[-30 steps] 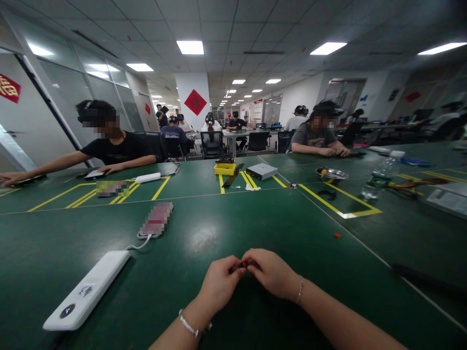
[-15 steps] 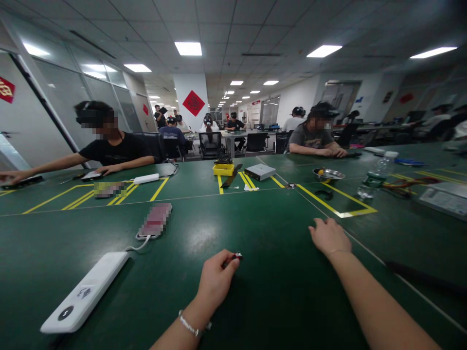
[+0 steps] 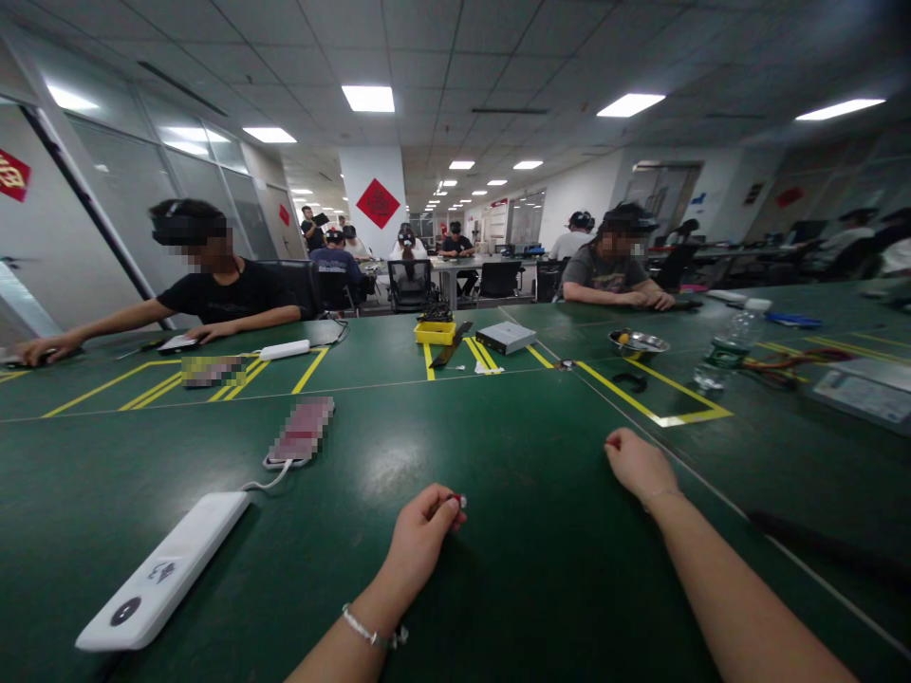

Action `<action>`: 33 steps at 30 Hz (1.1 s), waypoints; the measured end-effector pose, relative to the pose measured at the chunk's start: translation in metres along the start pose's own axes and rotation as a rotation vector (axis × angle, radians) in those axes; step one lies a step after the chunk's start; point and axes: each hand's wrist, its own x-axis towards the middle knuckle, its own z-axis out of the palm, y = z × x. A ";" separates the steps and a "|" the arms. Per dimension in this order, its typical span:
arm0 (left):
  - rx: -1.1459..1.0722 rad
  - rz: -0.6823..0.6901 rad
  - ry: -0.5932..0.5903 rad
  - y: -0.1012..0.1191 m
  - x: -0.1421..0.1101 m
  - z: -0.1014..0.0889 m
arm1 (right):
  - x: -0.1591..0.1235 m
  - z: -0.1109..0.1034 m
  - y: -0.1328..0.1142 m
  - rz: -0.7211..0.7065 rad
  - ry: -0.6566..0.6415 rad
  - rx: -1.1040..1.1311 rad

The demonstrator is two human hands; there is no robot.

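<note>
My left hand is closed in a pinch above the green table, with a bracelet on its wrist. Between thumb and forefinger a small red piece with a pale, shiny end pokes out; its kind is too small to tell. To the right, my right hand is low over the table near a seam, its fingers curled inward. Whatever those fingers may hold is hidden from view. The nearest things to the left are a phone and the long white power bank cabled to it.
Farther back are a yellow tray with black cables, a grey metal box, a metal bowl and a plastic bottle. A silver boxy unit with wires lies at right. Two people sit across the table.
My right hand's fingers have curled in more and the hand has shifted slightly. The red piece has turned a little in my left hand. A person's hand at far left has moved inward.
</note>
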 end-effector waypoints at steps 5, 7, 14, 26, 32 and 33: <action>0.009 0.040 0.064 -0.001 0.001 0.001 | -0.051 0.025 -0.071 -0.210 -0.406 0.808; 0.005 0.054 0.087 -0.003 0.001 0.001 | -0.077 0.033 -0.096 -0.235 -0.595 1.017; -0.018 0.124 0.111 -0.005 0.002 0.003 | -0.123 0.043 -0.125 -0.129 -0.796 1.273; 0.035 0.015 0.038 -0.007 0.001 0.001 | -0.121 0.048 -0.122 0.038 -0.918 1.443; 0.121 0.063 0.034 -0.003 0.000 0.001 | -0.122 0.051 -0.121 0.096 -0.939 1.467; 0.136 0.071 0.045 -0.003 0.000 0.002 | -0.122 0.052 -0.121 0.098 -0.931 1.470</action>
